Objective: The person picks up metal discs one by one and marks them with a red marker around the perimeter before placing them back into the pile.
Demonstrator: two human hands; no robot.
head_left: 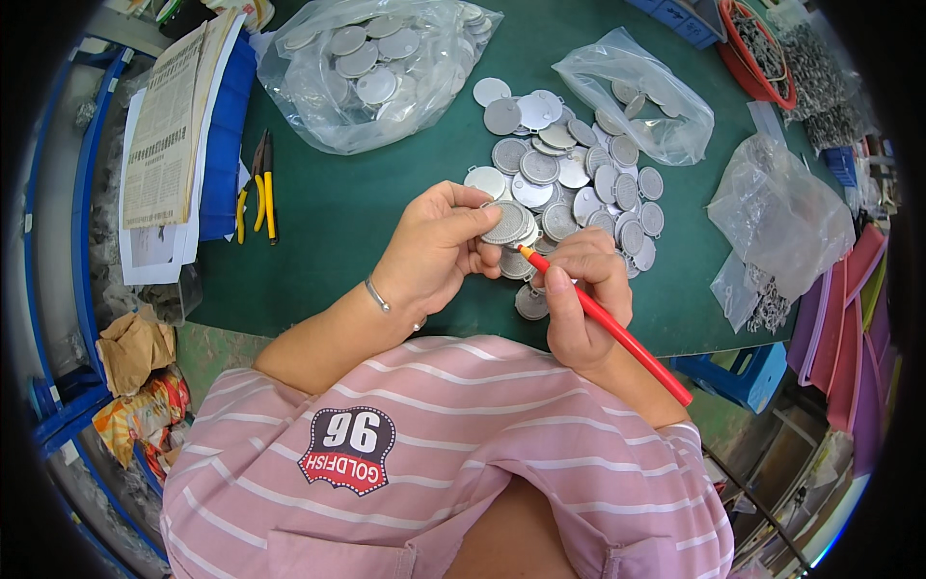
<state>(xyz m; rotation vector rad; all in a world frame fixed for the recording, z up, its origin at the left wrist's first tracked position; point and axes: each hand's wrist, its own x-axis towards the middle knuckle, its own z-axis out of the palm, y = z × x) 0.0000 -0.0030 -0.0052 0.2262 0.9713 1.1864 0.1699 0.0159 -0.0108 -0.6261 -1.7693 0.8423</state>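
Note:
My left hand (434, 236) is closed on a round grey metal disc (505, 223) with a ridged rim, pinched between thumb and fingers. More pale discs show just behind it, and I cannot tell whether they are held too. In my right hand (590, 294) is a red pencil (632, 349), its tip close to the lower edge of the held disc. Whether the tip touches the metal is too small to tell. A loose pile of similar discs (540, 168), some with small loops on the rim, spreads over the green table (328, 207) beyond both hands.
A clear plastic bag of discs (371, 72) lies at the far left, and a smaller bag (666, 111) at the far right. Yellow-handled pliers (260, 188) rest beside a blue bin (224, 135). A red basket (757, 53) and a crumpled bag (786, 212) are at right.

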